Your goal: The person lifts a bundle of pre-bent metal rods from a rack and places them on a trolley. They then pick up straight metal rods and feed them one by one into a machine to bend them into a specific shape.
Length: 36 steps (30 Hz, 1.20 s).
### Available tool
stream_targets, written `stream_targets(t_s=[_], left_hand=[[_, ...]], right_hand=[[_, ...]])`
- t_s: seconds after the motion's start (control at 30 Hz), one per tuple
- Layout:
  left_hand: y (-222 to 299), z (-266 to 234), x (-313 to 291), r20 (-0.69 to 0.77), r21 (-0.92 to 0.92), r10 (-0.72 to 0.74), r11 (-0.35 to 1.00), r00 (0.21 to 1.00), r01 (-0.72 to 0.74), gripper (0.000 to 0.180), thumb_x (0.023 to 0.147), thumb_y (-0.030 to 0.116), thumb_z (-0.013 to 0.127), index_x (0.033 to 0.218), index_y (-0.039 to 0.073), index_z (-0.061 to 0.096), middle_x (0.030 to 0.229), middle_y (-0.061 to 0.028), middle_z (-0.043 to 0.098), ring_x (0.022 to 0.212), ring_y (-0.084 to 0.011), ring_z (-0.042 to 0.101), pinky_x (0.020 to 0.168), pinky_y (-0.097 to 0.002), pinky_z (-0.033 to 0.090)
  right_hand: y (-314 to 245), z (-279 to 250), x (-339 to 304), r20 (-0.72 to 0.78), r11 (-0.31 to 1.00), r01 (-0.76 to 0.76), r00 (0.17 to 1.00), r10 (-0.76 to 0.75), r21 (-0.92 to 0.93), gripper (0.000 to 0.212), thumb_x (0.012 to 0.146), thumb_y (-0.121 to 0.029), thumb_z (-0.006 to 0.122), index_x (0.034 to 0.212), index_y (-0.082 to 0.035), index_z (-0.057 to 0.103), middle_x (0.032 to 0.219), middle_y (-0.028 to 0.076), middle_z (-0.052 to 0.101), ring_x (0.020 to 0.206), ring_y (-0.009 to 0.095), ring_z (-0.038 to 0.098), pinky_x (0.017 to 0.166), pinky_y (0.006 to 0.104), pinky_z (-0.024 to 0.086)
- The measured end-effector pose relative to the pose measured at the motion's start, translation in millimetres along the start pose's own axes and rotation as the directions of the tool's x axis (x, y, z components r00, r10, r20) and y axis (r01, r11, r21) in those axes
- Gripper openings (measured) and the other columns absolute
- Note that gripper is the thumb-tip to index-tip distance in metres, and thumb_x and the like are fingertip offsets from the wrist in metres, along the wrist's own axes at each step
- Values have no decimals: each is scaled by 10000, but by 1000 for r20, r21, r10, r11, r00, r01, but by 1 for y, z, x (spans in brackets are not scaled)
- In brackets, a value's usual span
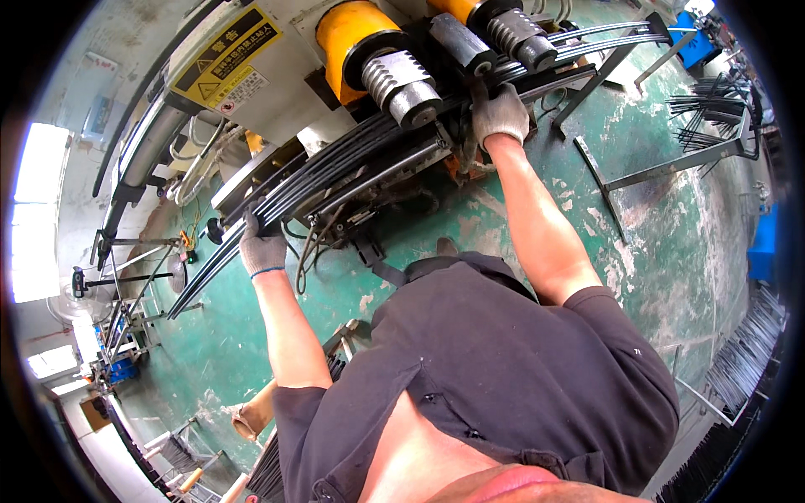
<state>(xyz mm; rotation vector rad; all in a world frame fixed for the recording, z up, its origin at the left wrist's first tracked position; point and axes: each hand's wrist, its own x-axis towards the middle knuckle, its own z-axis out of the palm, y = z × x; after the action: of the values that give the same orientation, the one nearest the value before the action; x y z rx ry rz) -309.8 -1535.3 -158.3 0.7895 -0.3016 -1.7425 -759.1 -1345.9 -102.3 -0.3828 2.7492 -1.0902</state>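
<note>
Black rods [352,163] gripped w/ fingers of both hands, left hand [262,249] & right hand [499,113].

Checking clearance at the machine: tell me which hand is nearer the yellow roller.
Right. The right hand grips the black rods just beside the yellow roller; the left hand holds them farther down-left.

both gloved hands, left hand [262,250] and right hand [500,115], on black rods [352,159]

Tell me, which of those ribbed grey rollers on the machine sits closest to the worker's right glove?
The upper right ribbed roller, directly above the right hand gripping the black rods. The larger roller with the yellow drum sits further left, between both hands.
</note>
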Motion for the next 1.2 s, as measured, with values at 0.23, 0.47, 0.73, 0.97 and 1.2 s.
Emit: stream_targets(t_s=[0.23,0.47,0.73,0.97,1.2], left_hand=[[5,20,15,-209,183,45,983,977,-7,273,1062,159,606,1259,-10,690,1231,-145,738,1158,-299,699,1046,-452,558],[-9,10,13,-30,43,-38,998,999,39,309,1069,184,611,1301,-12,666,1281,-154,719,1189,-298,685,1100,-456,532],[-10,14,7,7,7,22,1000,1000,-22,371,1118,242,502,1327,-27,647,1329,-160,692,1240,-306,654,1130,-479,506],[5,11,6,-127,-6,111,994,986,-113,398,1128,270,461,1301,-37,646,1276,-177,715,1217,-326,673,1140,-497,502],[-45,17,3,91,411,203,884,975,-222,362,1154,228,433,1298,-19,656,1257,-117,716,1167,-219,666,1097,-352,503]], right_hand=[[-8,-2,-1,-78,999,-15,997,19,52,587,929,-553,654,1181,-28,726,1169,267,735,1184,455,673,1006,507,523],[11,27,35,260,571,-299,954,151,764,407,852,-285,791,1121,20,781,989,110,786,833,194,666,797,372,516],[-16,10,10,88,715,-210,975,205,667,409,846,-297,816,1067,46,788,916,120,787,821,199,700,812,379,525],[31,40,27,152,602,-230,972,178,765,369,925,-359,798,1012,0,792,818,32,709,683,131,619,627,318,499],[74,34,-24,264,576,-323,946,185,751,316,1033,-334,702,1049,-20,732,729,8,626,507,110,511,483,274,420]])
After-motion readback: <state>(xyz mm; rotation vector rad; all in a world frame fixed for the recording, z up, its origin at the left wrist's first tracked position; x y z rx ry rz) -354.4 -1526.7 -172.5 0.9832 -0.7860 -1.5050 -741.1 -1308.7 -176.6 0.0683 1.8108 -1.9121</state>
